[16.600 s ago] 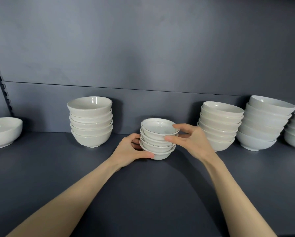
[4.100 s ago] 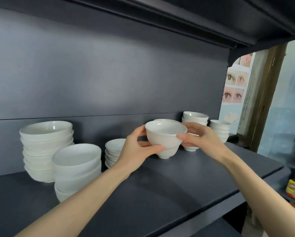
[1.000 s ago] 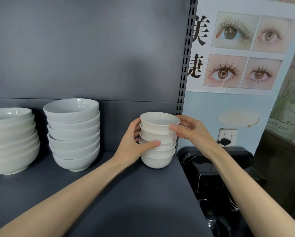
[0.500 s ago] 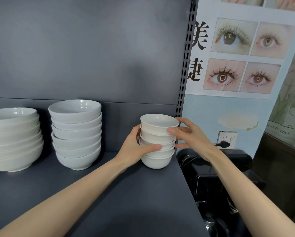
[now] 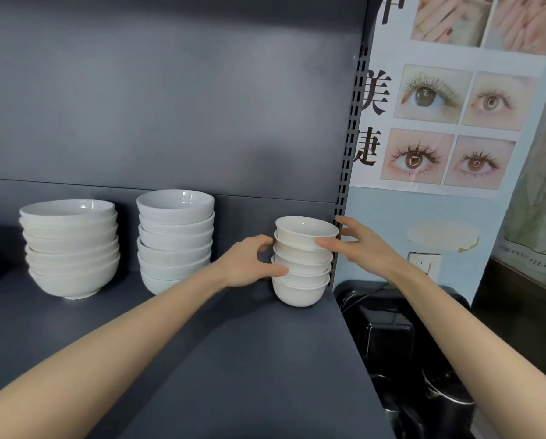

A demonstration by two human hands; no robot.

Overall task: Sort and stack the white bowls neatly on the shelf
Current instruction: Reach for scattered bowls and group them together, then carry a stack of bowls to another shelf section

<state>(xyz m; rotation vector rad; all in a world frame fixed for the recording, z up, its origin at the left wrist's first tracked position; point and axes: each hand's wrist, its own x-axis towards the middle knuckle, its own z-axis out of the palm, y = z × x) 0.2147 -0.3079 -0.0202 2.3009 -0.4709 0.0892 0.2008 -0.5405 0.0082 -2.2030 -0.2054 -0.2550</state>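
A stack of several small white bowls stands at the right end of the dark grey shelf, close to the slotted upright. My left hand grips the stack's left side, thumb on the front and fingers curled toward the back. My right hand is on the right side, its thumb touching the top bowl's rim and its fingers stretched out behind. To the left stand a stack of medium bowls and a stack of wider bowls.
The shelf ends just right of the small stack at a slotted metal upright. Beyond it hangs a poster of eyes above a wall socket. Black appliances sit below the shelf's right edge.
My right hand has loosened from the top bowl, fingers spreading out. My left hand has slid lower on the stack. The view has shifted left and up a little.
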